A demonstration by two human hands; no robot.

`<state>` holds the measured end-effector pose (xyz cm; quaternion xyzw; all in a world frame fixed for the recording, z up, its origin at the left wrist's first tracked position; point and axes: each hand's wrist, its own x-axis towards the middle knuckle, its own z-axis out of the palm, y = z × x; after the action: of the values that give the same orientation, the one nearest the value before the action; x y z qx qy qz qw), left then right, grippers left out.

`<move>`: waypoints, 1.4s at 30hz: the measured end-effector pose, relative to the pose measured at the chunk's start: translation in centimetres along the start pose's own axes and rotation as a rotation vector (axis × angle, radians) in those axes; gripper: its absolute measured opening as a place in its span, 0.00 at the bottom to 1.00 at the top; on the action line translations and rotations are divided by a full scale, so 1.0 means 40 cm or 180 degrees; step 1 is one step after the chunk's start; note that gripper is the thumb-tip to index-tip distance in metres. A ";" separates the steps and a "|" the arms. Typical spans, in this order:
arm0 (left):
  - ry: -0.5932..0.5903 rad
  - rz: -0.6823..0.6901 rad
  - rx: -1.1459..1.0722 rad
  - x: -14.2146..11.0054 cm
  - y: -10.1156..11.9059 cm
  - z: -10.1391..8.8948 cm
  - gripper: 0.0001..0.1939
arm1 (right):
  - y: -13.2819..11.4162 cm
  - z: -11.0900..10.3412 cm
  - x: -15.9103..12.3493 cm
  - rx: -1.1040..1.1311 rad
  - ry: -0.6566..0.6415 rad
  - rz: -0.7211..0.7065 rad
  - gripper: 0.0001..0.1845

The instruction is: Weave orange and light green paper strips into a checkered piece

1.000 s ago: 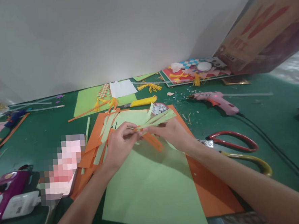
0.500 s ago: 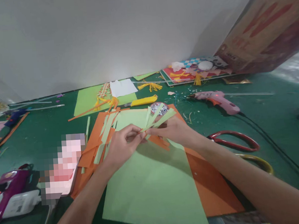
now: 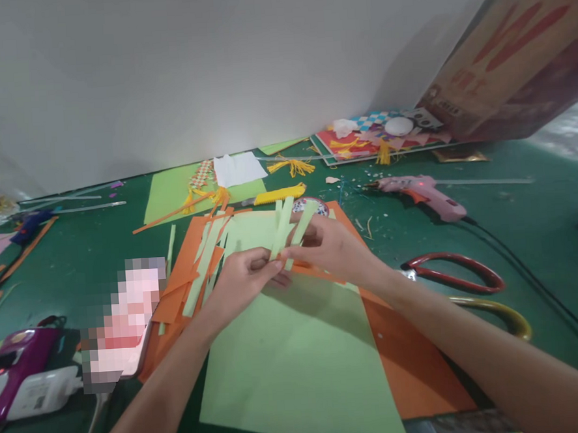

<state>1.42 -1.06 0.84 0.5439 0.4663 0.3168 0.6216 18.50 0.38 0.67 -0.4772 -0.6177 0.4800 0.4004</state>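
"Where the listing begins, at the near edge, what lies there?"

"One light green sheet (image 3: 298,360), flat, over an orange sheet (image 3: 416,372) showing at its right. At the left: one phone (image 3: 124,324), screen blurred, cable attached; farther left, one purple device (image 3: 26,353)."

"And the hands?"

"Two, above the green sheet, nearly touching. Left hand (image 3: 244,278): fingers curled, thumb and fingertips closed in a pinch at the lower ends of several narrow green strips (image 3: 280,229). Right hand (image 3: 334,246): fingers bent, thumb and forefinger pinching one of the same strips, which fan upward between the hands. Orange paper (image 3: 316,269) shows below the right hand; whether it is held, I cannot tell."

"Beside them?"

"Loose cut strips (image 3: 199,274), green and orange, in a pile left of the left hand. One pair of scissors (image 3: 450,255), red and yellow handles, right of the right forearm, partly hidden."

"Beyond?"

"One round patterned item, partly covered by the right hand. One yellow cutter (image 3: 280,195). One pink glue gun (image 3: 437,197), right, corded. One white paper (image 3: 240,170); beside it, one yellow tassel (image 3: 292,168)."

"Farthest?"

"One red board (image 3: 331,147) bearing paper pieces; one printed brown bag (image 3: 509,66); one pale wall (image 3: 211,71)."
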 end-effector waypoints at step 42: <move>0.0754 -0.0192 -0.1118 0.011 -0.004 -0.017 0.11 | -0.001 0.043 -0.043 -0.1526 0.0721 -0.2467 0.11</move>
<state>0.93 -0.45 0.59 0.3720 0.4898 0.4362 0.6569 17.26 -1.65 0.26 -0.3398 -0.7962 0.0837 0.4935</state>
